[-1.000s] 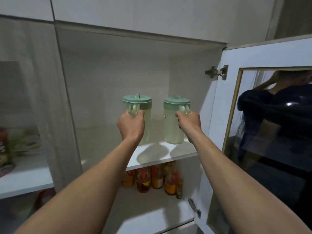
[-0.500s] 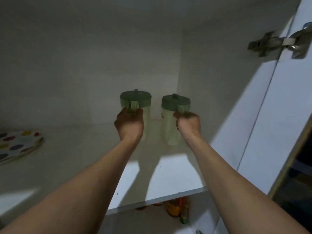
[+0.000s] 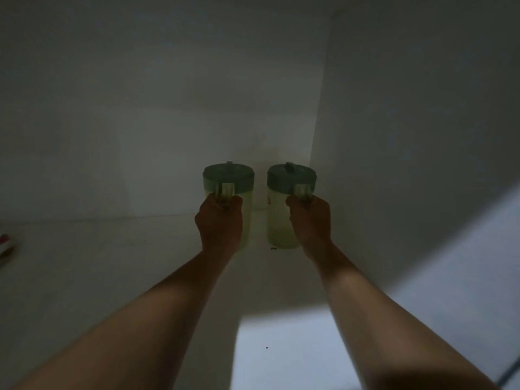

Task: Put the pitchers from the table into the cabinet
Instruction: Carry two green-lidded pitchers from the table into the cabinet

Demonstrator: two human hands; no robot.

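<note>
Both arms reach up from the bottom of the frame into the dim inside of a cabinet (image 3: pixel 408 108), and each hand is closed around the handle of a pitcher. The left hand (image 3: pixel 219 223) grips the handle of the left pitcher (image 3: pixel 244 198), which stands upright just left of centre with its dark green lid on top and a pale, translucent body below. The right hand (image 3: pixel 309 220) grips the handle of the right pitcher (image 3: pixel 278 218), also upright, with the same green lid and pale body; a small dark mark shows on its left flank. The two pitchers stand side by side, near each other but apart, deep in the cabinet close to the back wall and towards the right side wall. Their bases sit low against the white shelf (image 3: pixel 112 263), though the dimness makes it hard to tell whether they rest on it. A bright patch of light falls on the shelf between the forearms at the bottom centre. At the far left edge, a sliver of a colourful object (image 3: pixel 7 247) lies on the shelf, well apart from the pitchers.
</note>
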